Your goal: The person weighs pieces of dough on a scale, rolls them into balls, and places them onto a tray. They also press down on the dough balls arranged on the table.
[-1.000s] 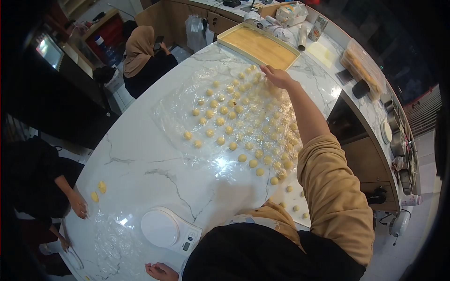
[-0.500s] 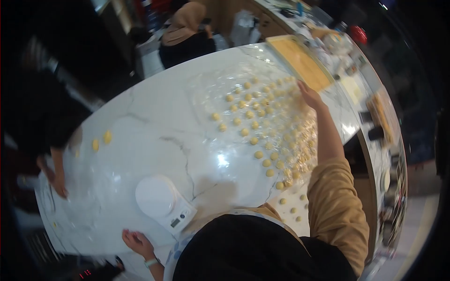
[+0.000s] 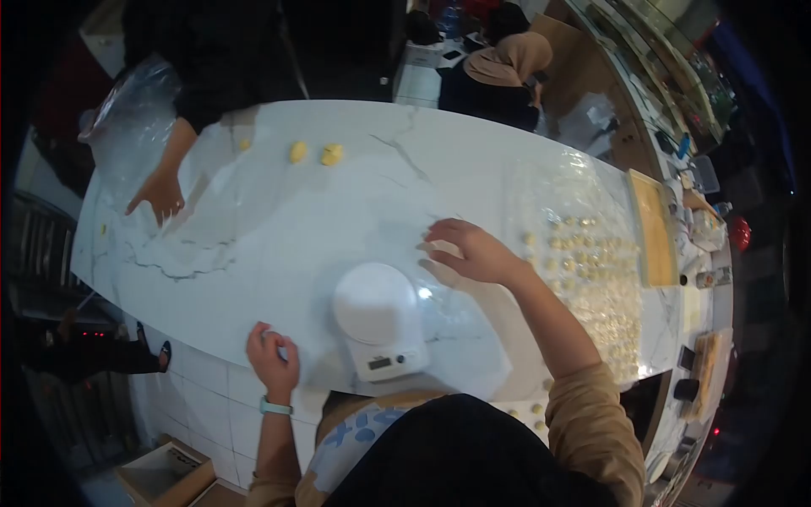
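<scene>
My left hand (image 3: 272, 363) is at the table's near edge, left of a white digital kitchen scale (image 3: 376, 313). Its fingers are curled in and nothing shows in them. My right hand (image 3: 471, 249) is over the white marbled table (image 3: 355, 220), just beyond the scale and to its right. Its fingers are apart and hold nothing. Several small pale-yellow dough balls (image 3: 583, 262) lie in rows to the right under clear plastic sheeting (image 3: 549, 190). Two bigger yellow dough lumps, one of them here (image 3: 331, 154), sit near the far edge.
A co-worker's hand (image 3: 160, 193) is spread on the table's left part, near a clear plastic bag (image 3: 139, 110). Another person (image 3: 498, 80) is beyond the far edge. A yellow tray (image 3: 650, 228) stands at the right. An open cardboard box (image 3: 165, 473) is on the floor.
My right hand has left the far side of the plastic-covered dough balls and moved left to beside the scale. The view has swung left. My left hand stays curled near the table's edge.
</scene>
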Tool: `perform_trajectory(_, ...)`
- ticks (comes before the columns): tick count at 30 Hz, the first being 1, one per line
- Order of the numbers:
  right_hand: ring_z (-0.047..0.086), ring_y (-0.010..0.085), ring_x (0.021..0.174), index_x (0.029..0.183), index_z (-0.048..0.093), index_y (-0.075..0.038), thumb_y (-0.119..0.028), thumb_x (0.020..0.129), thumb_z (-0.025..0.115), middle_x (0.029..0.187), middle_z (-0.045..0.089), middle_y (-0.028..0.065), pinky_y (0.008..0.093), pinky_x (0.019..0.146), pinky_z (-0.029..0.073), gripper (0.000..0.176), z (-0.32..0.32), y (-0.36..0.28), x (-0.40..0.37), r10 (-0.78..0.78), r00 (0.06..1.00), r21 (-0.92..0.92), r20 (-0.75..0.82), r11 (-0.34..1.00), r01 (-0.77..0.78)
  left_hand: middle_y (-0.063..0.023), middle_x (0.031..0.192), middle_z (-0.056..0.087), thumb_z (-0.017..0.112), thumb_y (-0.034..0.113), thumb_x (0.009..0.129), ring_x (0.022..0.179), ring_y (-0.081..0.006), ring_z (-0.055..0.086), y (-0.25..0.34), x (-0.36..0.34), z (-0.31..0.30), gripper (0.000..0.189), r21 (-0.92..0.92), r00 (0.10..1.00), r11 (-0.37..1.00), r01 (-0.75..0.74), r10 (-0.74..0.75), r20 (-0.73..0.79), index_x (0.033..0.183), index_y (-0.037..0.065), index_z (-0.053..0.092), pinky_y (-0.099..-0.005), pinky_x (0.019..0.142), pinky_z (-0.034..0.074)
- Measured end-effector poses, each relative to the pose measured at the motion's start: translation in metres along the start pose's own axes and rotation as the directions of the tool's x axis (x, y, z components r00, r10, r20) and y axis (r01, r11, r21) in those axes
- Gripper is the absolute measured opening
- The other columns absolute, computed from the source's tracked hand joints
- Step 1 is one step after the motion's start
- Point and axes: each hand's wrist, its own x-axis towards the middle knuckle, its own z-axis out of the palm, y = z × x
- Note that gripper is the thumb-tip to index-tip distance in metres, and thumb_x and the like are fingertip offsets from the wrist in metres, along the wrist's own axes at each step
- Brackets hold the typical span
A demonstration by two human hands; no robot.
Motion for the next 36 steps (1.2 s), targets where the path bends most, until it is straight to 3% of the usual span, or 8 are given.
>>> perform_trajectory(9, 0.048, 0.0332, 0.114, 0.112, 0.060, -0.007, -0.015, 0.087, 0.058, 0.124, 0.050, 0.0168, 0.0386, 0.099, 0.039, 0.027, 0.100, 0.022, 0.240, -0.262, 0.902, -0.393, -0.343, 0.912, 0.116, -0.0174, 0.105, 0.052, 0.064, 0.010, 0.078, 0.100, -0.0356, 0.049, 0.001, 0.106, 0.009, 0.025, -0.436, 0.969, 0.900, 0.003, 0.106, 0.225, 0.098, 0.002, 0.052, -0.0413, 0.087, 0.040)
perform_trajectory(11, 0.056, 0.0275, 0.104, 0.109, 0.062, -0.006, -0.012, 0.088, 0.057, 0.117, 0.054, 0.0141, 0.0350, 0.091, 0.045, 0.023, 0.087, 0.022, 0.237, 0.144, 0.951, 0.092, -0.274, 0.988, -0.123, -0.0193, 0.110, 0.052, 0.063, 0.010, 0.080, 0.105, -0.0367, 0.048, -0.004, 0.148, 0.024, 0.031, -0.476, 0.953, 0.874, -0.098, 0.221, 0.209, 0.106, 0.000, 0.050, -0.0413, 0.090, 0.040)
perform_trajectory(14, 0.060, 0.0232, 0.093, 0.103, 0.064, -0.006, -0.010, 0.086, 0.059, 0.105, 0.059, 0.0116, 0.0315, 0.079, 0.052, 0.017, 0.066, 0.009, 0.168, 0.384, 0.688, 0.451, -0.615, 0.888, -0.093, -0.0222, 0.121, 0.048, 0.062, 0.009, 0.081, 0.114, -0.0381, 0.045, -0.010, 0.204, 0.062, 0.044, -0.493, 0.933, 0.855, -0.163, 0.296, 0.206, 0.119, -0.002, 0.044, -0.0421, 0.097, 0.037)
perform_trajectory(18, 0.059, 0.0213, 0.088, 0.102, 0.063, -0.004, 0.000, 0.082, 0.062, 0.099, 0.058, 0.0114, 0.0285, 0.074, 0.049, 0.020, 0.064, -0.048, -0.019, 0.316, 0.368, 0.175, -0.874, 0.913, -0.370, -0.0232, 0.130, 0.042, 0.058, 0.005, 0.083, 0.122, -0.0372, 0.039, -0.003, 0.273, 0.104, 0.053, -0.451, 0.893, 0.824, -0.343, 0.435, 0.116, 0.132, 0.001, 0.036, -0.0419, 0.104, 0.031)
perform_trajectory(25, 0.048, 0.0360, 0.097, 0.100, 0.054, -0.005, -0.014, 0.079, 0.064, 0.101, 0.051, 0.0179, 0.0442, 0.083, 0.038, 0.025, 0.126, -0.050, -0.142, 0.592, 0.224, 0.140, -0.774, 0.505, -0.851, -0.0140, 0.115, 0.054, 0.053, 0.001, 0.086, 0.104, -0.0302, 0.054, -0.008, 0.314, 0.150, 0.025, -0.486, 0.911, 0.859, -0.157, 0.317, 0.265, 0.110, 0.006, 0.060, -0.0356, 0.091, 0.044)
perform_trajectory(27, 0.051, 0.0363, 0.093, 0.095, 0.052, -0.003, -0.008, 0.080, 0.062, 0.099, 0.053, 0.0171, 0.0417, 0.081, 0.041, 0.019, 0.110, -0.009, -0.107, 0.307, 0.175, 0.054, -0.935, 0.614, -0.788, -0.0116, 0.105, 0.057, 0.054, 0.003, 0.087, 0.093, -0.0254, 0.057, -0.004, 0.307, 0.137, 0.020, -0.469, 0.922, 0.845, -0.256, 0.359, 0.145, 0.105, 0.005, 0.063, -0.0315, 0.082, 0.048)
perform_trajectory(33, 0.056, 0.0237, 0.075, 0.088, 0.048, -0.002, -0.001, 0.083, 0.058, 0.081, 0.056, 0.0131, 0.0283, 0.068, 0.045, 0.011, 0.157, -0.066, -0.137, 0.455, 0.440, 0.238, -0.774, 0.854, -0.463, -0.0056, 0.101, 0.057, 0.064, 0.006, 0.083, 0.085, -0.0135, 0.055, 0.005, 0.213, 0.042, 0.039, -0.736, 0.980, 0.675, 0.046, 0.114, 0.165, 0.121, 0.006, 0.053, -0.0217, 0.068, 0.044)
perform_trajectory(36, 0.050, 0.0165, 0.071, 0.084, 0.044, -0.002, 0.002, 0.083, 0.056, 0.078, 0.051, 0.0090, 0.0263, 0.067, 0.043, 0.013, 0.127, -0.009, -0.159, 0.519, 0.308, 0.163, -0.798, 0.677, -0.718, -0.0050, 0.097, 0.056, 0.066, 0.006, 0.082, 0.081, -0.0120, 0.054, -0.015, 0.148, 0.017, 0.041, -0.707, 0.949, 0.669, 0.230, 0.006, 0.314, 0.120, 0.006, 0.053, -0.0214, 0.064, 0.044)
